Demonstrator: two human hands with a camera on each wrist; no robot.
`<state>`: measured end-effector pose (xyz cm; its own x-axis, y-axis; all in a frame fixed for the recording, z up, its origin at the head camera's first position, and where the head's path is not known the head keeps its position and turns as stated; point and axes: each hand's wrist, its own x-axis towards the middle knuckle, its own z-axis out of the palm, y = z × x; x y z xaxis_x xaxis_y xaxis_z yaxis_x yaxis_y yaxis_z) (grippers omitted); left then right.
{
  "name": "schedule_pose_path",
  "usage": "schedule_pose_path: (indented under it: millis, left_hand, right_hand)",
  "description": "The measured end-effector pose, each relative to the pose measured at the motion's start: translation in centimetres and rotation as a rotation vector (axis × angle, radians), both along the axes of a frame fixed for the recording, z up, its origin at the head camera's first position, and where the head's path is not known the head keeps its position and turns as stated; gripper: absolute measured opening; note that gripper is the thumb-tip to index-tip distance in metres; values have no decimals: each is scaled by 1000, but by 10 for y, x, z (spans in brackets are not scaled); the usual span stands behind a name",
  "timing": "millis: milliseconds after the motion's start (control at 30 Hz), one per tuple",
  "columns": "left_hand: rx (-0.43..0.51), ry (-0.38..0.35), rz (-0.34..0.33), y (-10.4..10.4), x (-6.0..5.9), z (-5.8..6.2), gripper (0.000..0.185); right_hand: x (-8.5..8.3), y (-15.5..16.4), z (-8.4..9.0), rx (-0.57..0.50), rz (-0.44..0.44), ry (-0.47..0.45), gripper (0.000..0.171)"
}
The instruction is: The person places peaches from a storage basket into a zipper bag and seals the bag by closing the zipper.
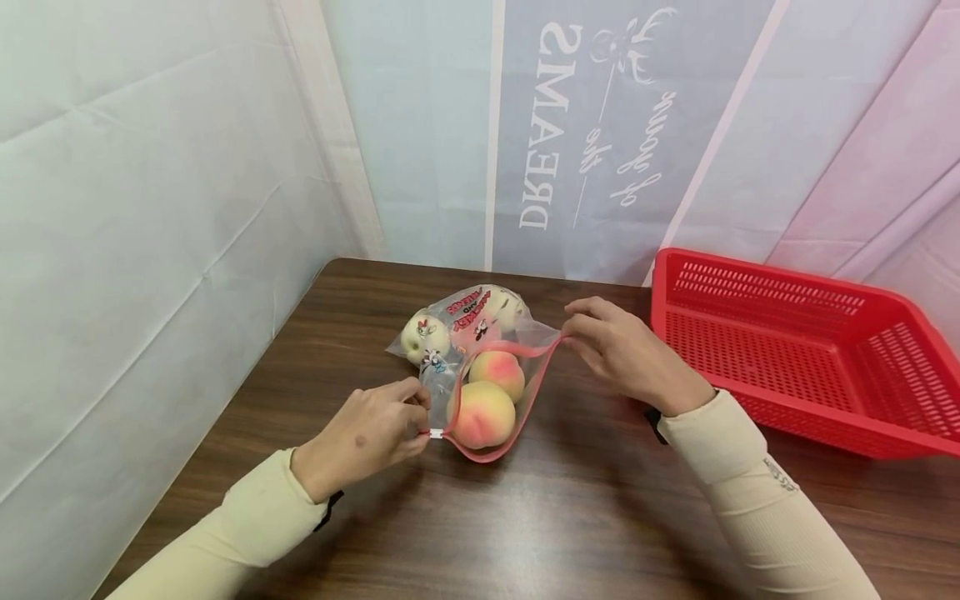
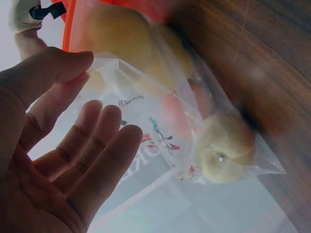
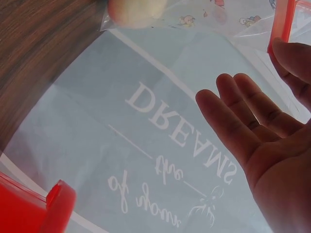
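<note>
A clear zip bag (image 1: 463,310) with a red-edged mouth and cartoon print lies on the table, several peaches inside. Two blushed peaches, a front one (image 1: 483,415) and one behind it (image 1: 498,373), show through the spread mouth. A paler peach (image 1: 422,337) sits deeper in the bag, at its left. My left hand (image 1: 375,429) pinches the mouth's near-left corner by a white slider (image 1: 437,433). The opposite corner is pinched between thumb and forefinger of my right hand (image 1: 626,354). In both wrist views the other fingers stand loosely away from the plastic.
A red plastic basket (image 1: 757,396) with perforated sides stands at the right, just beyond my right forearm. The dark wood-grain table (image 1: 525,533) reaches back to a printed curtain (image 1: 435,150). A pale cloth wall (image 1: 150,208) runs along its left edge.
</note>
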<state>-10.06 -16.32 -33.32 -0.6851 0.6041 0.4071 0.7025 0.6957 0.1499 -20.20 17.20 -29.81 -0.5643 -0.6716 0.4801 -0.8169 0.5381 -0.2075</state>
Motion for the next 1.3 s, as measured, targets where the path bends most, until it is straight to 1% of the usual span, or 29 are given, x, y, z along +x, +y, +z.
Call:
schedule_pose_path:
  millis: [167,333,400,633,833,967,1133,1300]
  left_hand:
    - [14,-2,-1,-1,0,4,16]
    - [21,-10,1,-3,0,9,15]
    - [28,0,0,-4,-1,12,16]
    - [77,70,6,-10,-6,25,19]
    - [109,92,11,-15,-10,34,19]
    - [140,82,33,-19,-15,40,18]
    - [212,84,57,-24,-23,49,17]
    - [256,114,124,-26,-34,60,16]
  right_hand:
    - [-3,1,0,-15,10,22,17]
    - [-5,2,3,-19,7,19,18]
    - [-6,2,4,-18,7,20,18]
    - [-9,0,8,-33,-5,41,19]
    - [-12,-4,11,-51,-44,55,21]
    - [-16,-8,14,-88,-49,85,20]
    - [-24,-13,21,-121,-63,105,18]
    - [-32,-17,28,-133,-93,116,17]
